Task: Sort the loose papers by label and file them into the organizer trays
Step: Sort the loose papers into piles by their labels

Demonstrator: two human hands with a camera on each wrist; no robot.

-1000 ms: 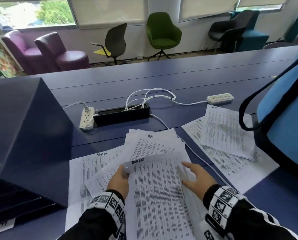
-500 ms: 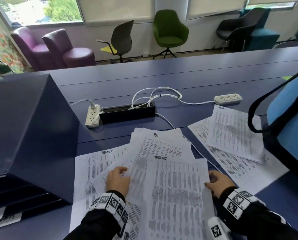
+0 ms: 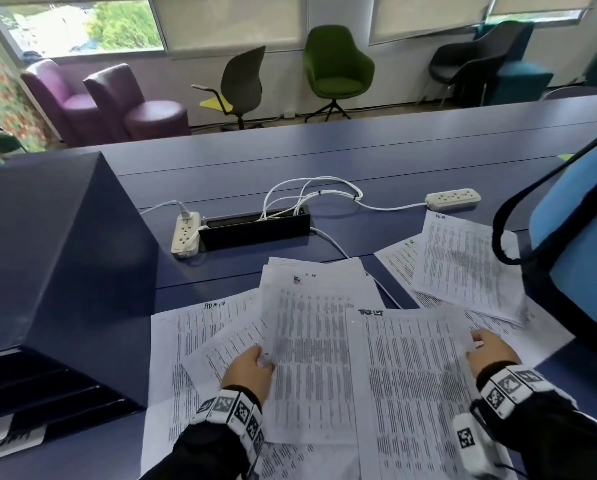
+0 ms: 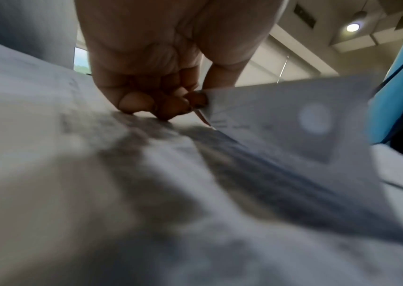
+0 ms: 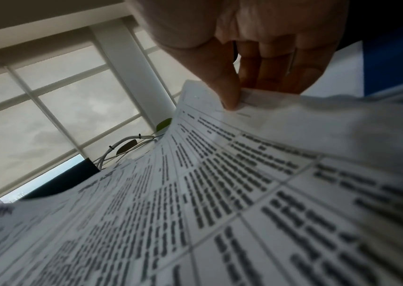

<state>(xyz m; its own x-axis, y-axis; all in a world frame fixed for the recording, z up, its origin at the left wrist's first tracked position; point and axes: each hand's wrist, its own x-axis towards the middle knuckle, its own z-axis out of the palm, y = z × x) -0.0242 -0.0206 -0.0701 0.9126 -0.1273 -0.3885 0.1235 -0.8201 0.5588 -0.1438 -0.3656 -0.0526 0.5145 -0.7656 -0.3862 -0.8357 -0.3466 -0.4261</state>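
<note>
Printed sheets lie fanned on the blue table (image 3: 376, 157) in front of me. My right hand (image 3: 487, 348) pinches the right edge of a printed sheet (image 3: 418, 382) with a handwritten heading, thumb on top (image 5: 230, 96). My left hand (image 3: 252, 367) pinches the left edge of the middle sheet (image 3: 311, 358), lifted off the pile in the left wrist view (image 4: 281, 123). A sheet headed ADMIN (image 3: 200, 327) lies flat at the left. Two sheets headed HR (image 3: 463, 265) lie at the right. The dark organizer (image 3: 47, 258) stands at the left, with its tray slots (image 3: 40, 393) facing me.
A black cable box (image 3: 255, 228) sits mid-table with white power strips to its left (image 3: 185, 233) and right (image 3: 453, 199) and looped cords. A blue bag with a black strap (image 3: 574, 237) stands at the right edge. Chairs line the far wall.
My right hand has carried the headed sheet rightward off the middle pile. My left hand has shifted from resting on the pile to pinching the middle sheet's left edge.
</note>
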